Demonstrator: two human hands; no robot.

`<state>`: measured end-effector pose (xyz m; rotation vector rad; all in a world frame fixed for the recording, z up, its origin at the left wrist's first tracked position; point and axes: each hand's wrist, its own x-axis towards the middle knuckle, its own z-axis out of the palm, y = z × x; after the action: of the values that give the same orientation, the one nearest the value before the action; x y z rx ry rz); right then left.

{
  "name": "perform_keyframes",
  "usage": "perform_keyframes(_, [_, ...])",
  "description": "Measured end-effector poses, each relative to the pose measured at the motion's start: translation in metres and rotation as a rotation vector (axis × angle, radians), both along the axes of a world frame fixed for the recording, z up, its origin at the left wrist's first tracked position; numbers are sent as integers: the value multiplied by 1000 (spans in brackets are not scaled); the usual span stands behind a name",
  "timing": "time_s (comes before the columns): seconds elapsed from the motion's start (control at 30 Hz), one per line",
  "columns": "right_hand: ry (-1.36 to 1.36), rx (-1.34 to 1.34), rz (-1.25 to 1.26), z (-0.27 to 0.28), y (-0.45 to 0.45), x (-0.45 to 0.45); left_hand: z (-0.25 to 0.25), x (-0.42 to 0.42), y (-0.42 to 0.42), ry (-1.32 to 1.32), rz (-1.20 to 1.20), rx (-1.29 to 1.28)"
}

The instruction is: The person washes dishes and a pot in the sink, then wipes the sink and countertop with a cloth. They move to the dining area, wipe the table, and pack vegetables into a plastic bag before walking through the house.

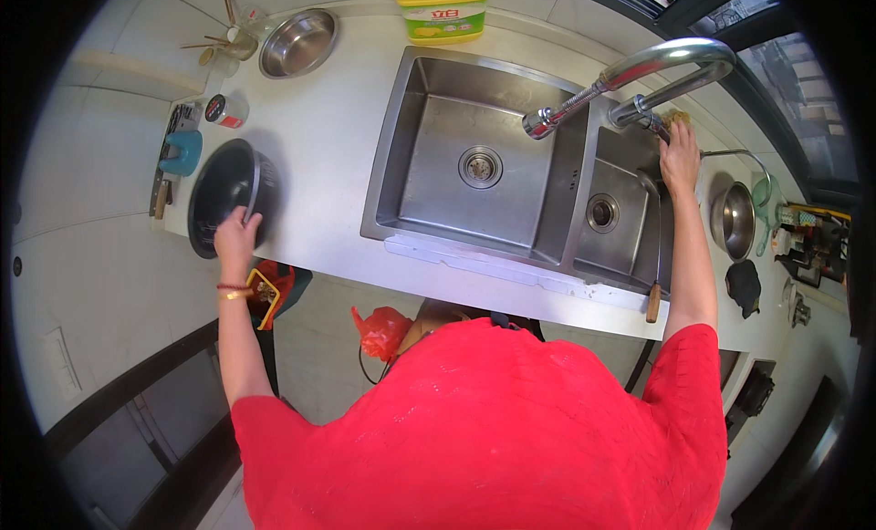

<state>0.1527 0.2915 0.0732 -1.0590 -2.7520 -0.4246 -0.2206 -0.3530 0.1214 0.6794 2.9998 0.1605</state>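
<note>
My left hand (236,239) grips the rim of a black inner pot (222,188), thumb and fingers on either side of the edge. The pot is tilted on the left part of the white countertop (321,167), its dark inside partly visible. Far to the right, my right hand (679,157) reaches behind the small sink basin beside the base of a chrome faucet (664,58). Its fingertips are at a tan scrubbing pad (674,117) and close to the faucet lever. Whether the fingers close on either is hidden. The stainless double sink (479,119) lies between my hands.
A yellow detergent jug (443,13) stands behind the sink. Steel bowls (299,44) (733,221) sit left and right. A wooden-handled tool (654,303) overhangs the front edge; a knife (161,200) lies far left. A lidded jar (227,110) and black cloth (743,288) are on the counter.
</note>
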Motion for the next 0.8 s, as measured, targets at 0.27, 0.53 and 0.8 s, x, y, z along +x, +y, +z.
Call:
perform_keyframes(0.27, [-165,-38,-117,-23,23,7,96,92,132,-103,-482,293])
perform_keyframes(0.53, [-89,-52,-190,-27,33,13,18,122,268,-484,-704,425])
perform_keyframes(0.8, [744,-774,133,2,-102,-14,-79,146,362,-510,-708,267])
